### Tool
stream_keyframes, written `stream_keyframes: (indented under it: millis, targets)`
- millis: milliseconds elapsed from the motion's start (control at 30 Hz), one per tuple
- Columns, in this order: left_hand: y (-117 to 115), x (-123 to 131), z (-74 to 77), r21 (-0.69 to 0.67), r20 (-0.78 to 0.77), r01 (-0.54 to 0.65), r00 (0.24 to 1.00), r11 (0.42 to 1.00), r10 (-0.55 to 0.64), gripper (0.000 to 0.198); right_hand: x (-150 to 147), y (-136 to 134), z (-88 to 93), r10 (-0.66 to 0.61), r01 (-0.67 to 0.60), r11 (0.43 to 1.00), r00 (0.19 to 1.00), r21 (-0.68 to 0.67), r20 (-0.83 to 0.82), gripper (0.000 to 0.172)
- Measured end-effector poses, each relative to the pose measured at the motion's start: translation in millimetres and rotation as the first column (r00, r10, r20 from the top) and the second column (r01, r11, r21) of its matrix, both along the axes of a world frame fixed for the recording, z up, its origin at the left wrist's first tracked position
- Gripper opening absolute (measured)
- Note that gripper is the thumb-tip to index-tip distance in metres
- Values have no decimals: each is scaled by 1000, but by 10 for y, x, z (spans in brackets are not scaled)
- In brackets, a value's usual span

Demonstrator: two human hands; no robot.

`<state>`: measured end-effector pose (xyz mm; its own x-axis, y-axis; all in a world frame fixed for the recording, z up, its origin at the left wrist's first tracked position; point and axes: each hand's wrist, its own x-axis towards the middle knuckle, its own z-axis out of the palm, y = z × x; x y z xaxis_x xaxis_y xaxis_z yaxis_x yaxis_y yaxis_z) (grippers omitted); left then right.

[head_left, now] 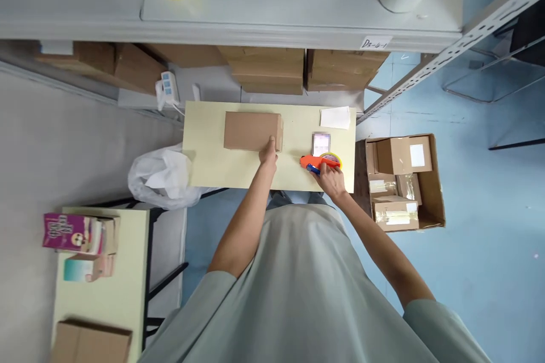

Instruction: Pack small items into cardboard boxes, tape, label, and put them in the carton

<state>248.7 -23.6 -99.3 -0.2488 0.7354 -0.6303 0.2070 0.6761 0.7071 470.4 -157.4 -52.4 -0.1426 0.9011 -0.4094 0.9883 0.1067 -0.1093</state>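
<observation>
A closed brown cardboard box (252,131) lies on a pale yellow table (208,164). My left hand (268,153) rests against the box's near right corner, fingers together and pressed on it. My right hand (330,177) is closed round the handle of an orange tape dispenser (319,162) with a yellow roll, which lies on the table to the right of the box. A small pink-and-white packet (321,142) lies just behind the dispenser.
A white slip (335,118) lies at the table's far right. An open carton of small parcels (404,181) stands on the blue floor to the right. A white plastic bag (164,176) hangs left. A second table (106,289) holds boxes. Shelving (272,28) runs above.
</observation>
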Motion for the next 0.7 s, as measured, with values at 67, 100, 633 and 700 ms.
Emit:
stream_keyframes:
  millis: [67,100,633,700]
  targets:
    - [-64,-21,67,-26,-8,-66,998,998,65,48,-8,-34,6,-8,7,1000,1000,-22,-25,54]
    - [-125,-53,105,-10,1,-67,998,998,67,48,-28,-55,4,-6,5,999,999,-34,-39,53]
    - [-143,18,349,-26,-415,235,882,972,-225,88,-524,-185,-140,104,-141,980,964,-138,-246,46]
    - [-38,155,264,-151,-447,206,858,967,-252,94,-484,-177,-158,65,-104,984,966,-145,-249,44]
